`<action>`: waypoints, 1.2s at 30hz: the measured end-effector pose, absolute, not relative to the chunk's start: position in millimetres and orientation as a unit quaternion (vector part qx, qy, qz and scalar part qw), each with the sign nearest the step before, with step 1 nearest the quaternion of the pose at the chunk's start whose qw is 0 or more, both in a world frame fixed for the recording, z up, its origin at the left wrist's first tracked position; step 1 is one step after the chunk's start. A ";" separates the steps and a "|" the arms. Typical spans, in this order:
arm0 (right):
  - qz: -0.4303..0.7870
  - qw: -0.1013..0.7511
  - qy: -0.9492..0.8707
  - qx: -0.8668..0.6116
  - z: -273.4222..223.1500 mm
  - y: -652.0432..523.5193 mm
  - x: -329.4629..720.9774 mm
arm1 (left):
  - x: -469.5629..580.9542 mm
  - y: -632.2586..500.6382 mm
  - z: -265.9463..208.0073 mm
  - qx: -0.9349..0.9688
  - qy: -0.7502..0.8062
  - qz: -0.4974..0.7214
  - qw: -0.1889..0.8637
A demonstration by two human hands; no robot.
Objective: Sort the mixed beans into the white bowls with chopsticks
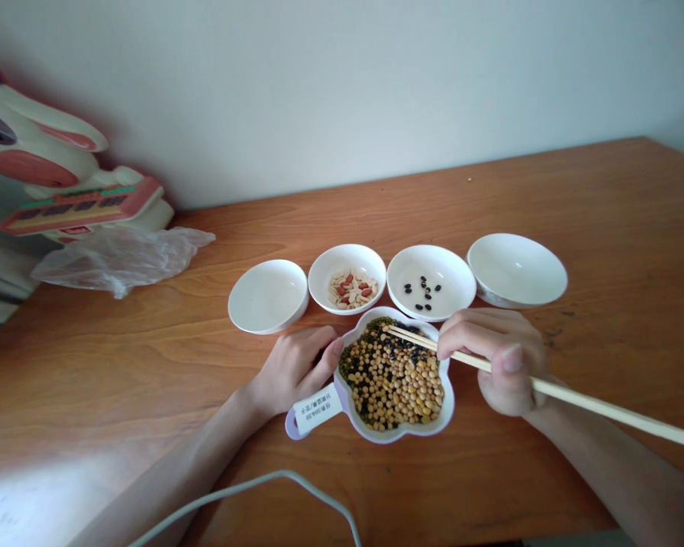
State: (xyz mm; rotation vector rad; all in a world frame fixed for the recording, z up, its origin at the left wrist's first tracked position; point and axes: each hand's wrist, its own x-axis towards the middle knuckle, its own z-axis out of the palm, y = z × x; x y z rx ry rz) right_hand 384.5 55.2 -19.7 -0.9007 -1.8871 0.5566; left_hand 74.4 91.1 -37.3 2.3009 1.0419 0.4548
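My left hand (296, 368) grips the left rim of a white and lilac flower-shaped dish (396, 436) with a labelled handle (318, 407). Soybeans (416, 387), black beans and small green beans lie mixed inside it. Between the fingers of my right hand (505, 361) is a pair of wooden chopsticks (609, 410), slanting down to the left. Their tips are close together among the beans near the dish's far edge; whether they pinch a bean I cannot tell. Just behind the dish, a white bowl (461, 292) contains several black beans (425, 289).
Left of the black-bean bowl, a white bowl (316, 292) holds peanuts and pale seeds (350, 289). White bowls without contents stand at the row's left end (267, 296) and right end (516, 270). A plastic bag (125, 258) and toy keyboard (91, 201) sit far left. A cable (285, 474) crosses the foreground.
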 end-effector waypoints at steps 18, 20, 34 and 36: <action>0.205 0.423 -0.788 -0.398 -11.2 58.6 393.6 | 73.4 91.3 -39.4 0.861 0.388 0.167 0.283; 0.206 0.416 -0.795 -0.390 -11.3 59.1 394.3 | 73.6 91.6 -39.3 0.860 0.390 0.167 0.283; 0.282 0.407 -0.781 -0.381 -6.3 58.8 398.3 | 75.1 91.5 -36.9 0.860 0.392 0.160 0.284; 0.274 0.403 -0.785 -0.382 -5.1 59.5 398.8 | 75.4 92.0 -37.0 0.860 0.391 0.160 0.286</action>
